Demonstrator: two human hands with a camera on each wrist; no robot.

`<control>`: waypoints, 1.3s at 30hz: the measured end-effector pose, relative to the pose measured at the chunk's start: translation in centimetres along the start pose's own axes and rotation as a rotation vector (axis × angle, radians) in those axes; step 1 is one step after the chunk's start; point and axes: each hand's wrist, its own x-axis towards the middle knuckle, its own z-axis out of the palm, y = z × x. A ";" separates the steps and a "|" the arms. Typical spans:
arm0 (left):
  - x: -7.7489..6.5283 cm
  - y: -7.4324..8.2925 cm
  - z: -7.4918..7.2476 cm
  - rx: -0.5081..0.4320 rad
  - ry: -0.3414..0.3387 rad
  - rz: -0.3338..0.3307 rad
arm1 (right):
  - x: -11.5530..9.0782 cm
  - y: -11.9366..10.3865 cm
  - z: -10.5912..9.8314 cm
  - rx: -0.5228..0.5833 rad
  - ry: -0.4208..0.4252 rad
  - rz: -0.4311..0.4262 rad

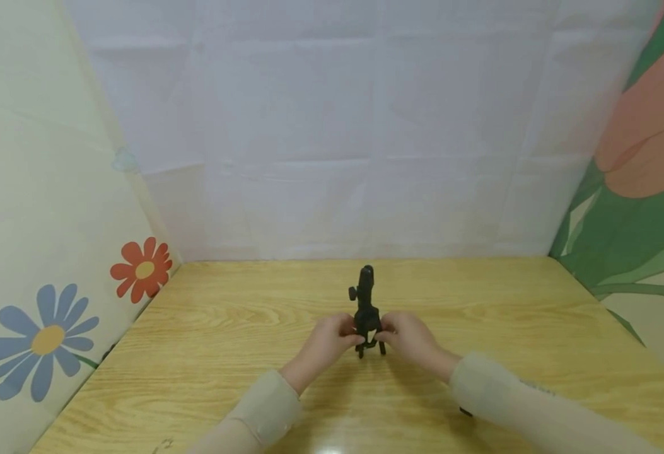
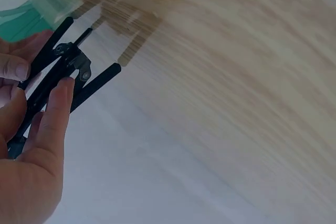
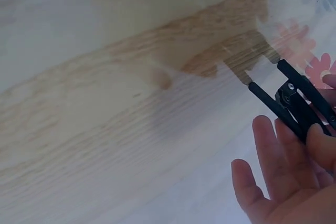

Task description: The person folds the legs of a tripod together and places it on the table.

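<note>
A small black tripod (image 1: 367,315) stands upright between the two hands over the middle of the table, its short legs pointing down and a side knob sticking out to the left. My left hand (image 1: 332,340) pinches one leg low on its left side. On the other side, my right hand (image 1: 408,339) grips a leg between thumb and fingers. The left wrist view shows the tripod legs (image 2: 97,86) slightly spread around a hinged centre brace (image 2: 83,66). In the right wrist view, the thumb presses one leg (image 3: 270,103) while other fingers extend loosely.
The wood-grain table (image 1: 241,302) reflects light and meets a creased white backdrop (image 1: 366,157). Flower-printed panels (image 1: 36,189) flank it left and right. A small dark object (image 1: 465,412) shows partly from under the right sleeve (image 1: 496,384).
</note>
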 end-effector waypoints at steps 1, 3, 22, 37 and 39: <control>0.0 0.0 0.0 -0.005 0.009 -0.009 | 0.0 -0.1 0.1 0.001 -0.002 0.003; 0.1 -0.1 0.1 -0.012 0.026 -0.031 | -0.1 -0.3 0.2 -0.002 0.001 0.002; 0.3 0.4 1.3 0.070 0.094 -0.030 | -0.6 -0.1 0.1 0.009 -0.023 0.033; 0.9 0.3 0.6 0.107 0.025 0.031 | -0.6 0.3 0.0 -0.083 -0.064 -0.022; 1.1 0.3 0.4 0.112 0.012 0.048 | -0.5 0.4 -0.1 -0.082 -0.065 -0.054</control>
